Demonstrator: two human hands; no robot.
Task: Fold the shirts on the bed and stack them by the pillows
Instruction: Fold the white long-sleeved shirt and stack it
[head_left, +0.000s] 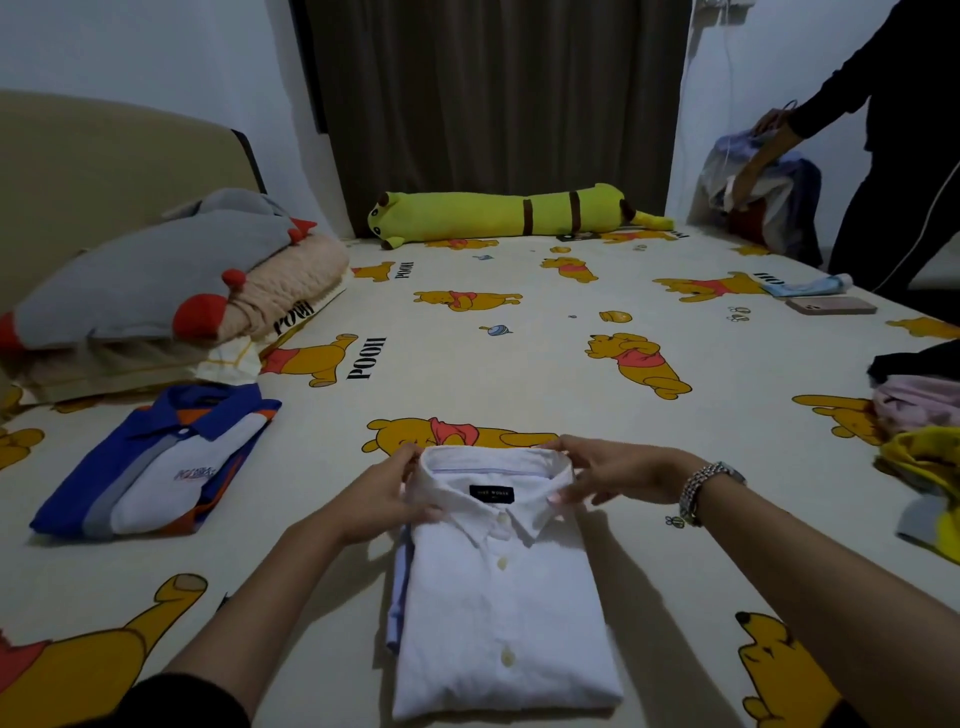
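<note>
Folded white shirt (501, 587) flat on bed (545, 358), centre-near. Left hand (387, 493) and right hand (608, 475) each pinching a collar corner. Folded blue polo (156, 462) near pillows (171, 291). Unfolded clothes pile (919, 415) cut off at right edge.

The white shirt (501, 587) is matt woven cloth with glossy plastic buttons. At nine o'clock the blue polo (156, 462) looks a smooth knit, and the bed (519, 364) sheet is matt printed cloth. At three o'clock the wristwatch (704, 486) band is shiny metal.
</note>
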